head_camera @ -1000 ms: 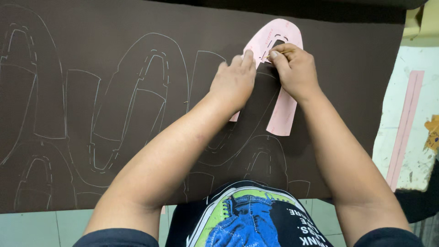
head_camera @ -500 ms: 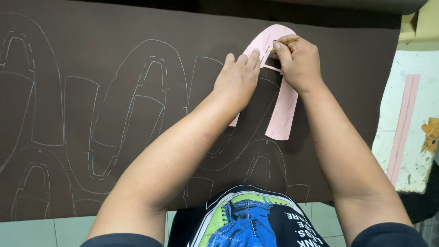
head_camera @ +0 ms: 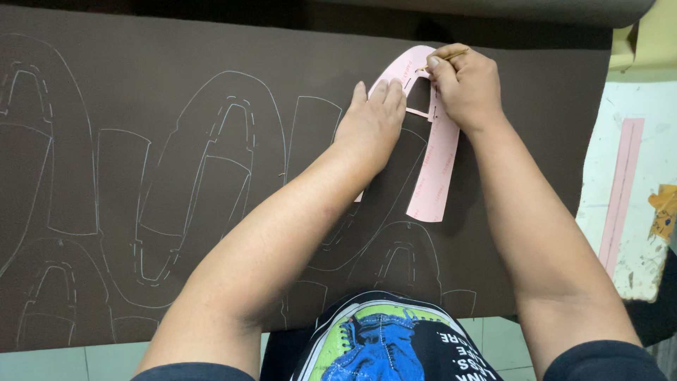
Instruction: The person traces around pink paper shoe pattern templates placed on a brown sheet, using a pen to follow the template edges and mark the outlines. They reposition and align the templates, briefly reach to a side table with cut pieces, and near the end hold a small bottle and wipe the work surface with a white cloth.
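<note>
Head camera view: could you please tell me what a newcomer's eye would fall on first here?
Most striking is the pink template, an arch-shaped cutout lying on the dark brown sheet at upper centre. The left hand presses it flat, while the right hand holds a thin marking tool at its top. Pale traced outlines fill the sheet's left side.

A white, paint-worn board is the landmark at the right edge of the view. A long pink strip lies flat on it, running along its length. Just right of that strip, at the board's outer edge, sits a ragged orange-yellow scrap. The board's near corner is chipped and stained. A yellow object touches its far edge. Pale green tiles lie well left of the board.
</note>
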Tool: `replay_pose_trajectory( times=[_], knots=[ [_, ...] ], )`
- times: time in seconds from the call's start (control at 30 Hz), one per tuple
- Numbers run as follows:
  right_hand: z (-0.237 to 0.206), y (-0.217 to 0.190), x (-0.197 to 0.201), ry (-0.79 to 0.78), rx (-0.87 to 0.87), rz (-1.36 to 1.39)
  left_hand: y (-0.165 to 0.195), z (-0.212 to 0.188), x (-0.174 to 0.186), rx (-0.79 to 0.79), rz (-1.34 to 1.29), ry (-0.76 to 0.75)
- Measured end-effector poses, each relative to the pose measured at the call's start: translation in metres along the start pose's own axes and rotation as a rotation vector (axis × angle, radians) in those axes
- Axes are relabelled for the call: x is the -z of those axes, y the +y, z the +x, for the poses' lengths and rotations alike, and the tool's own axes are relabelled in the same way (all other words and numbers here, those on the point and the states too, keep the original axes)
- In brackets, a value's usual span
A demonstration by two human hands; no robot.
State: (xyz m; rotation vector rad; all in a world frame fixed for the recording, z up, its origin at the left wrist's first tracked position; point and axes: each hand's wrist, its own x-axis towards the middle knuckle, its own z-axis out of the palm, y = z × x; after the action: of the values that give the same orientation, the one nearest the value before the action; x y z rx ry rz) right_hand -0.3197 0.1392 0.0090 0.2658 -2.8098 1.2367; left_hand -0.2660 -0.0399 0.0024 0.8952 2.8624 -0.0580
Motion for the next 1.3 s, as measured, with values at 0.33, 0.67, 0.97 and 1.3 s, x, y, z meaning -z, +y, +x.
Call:
replay_pose_trajectory(
  times=[0.33, 0.67, 0.97, 1.3],
  knots=[
    [0.007, 0.010, 0.019, -0.028, 0.075, -0.217, 0.002, 0.007, 0.013, 0.003, -0.017, -0.076],
    [-0.006, 0.016, 0.023, -0.037, 0.006, -0.082, 0.002, 0.009, 0.019, -0.007, -0.064, -0.190],
    [-0.024, 0.023, 0.035, 0.006, 0.014, -0.148, 0.003, 0.006, 0.011, 0.024, -0.195, -0.083],
    [-0.047, 0.013, 0.042, -0.028, 0.041, -0.267, 0.003, 0.004, 0.013, 0.033, -0.231, -0.107]
  ],
)
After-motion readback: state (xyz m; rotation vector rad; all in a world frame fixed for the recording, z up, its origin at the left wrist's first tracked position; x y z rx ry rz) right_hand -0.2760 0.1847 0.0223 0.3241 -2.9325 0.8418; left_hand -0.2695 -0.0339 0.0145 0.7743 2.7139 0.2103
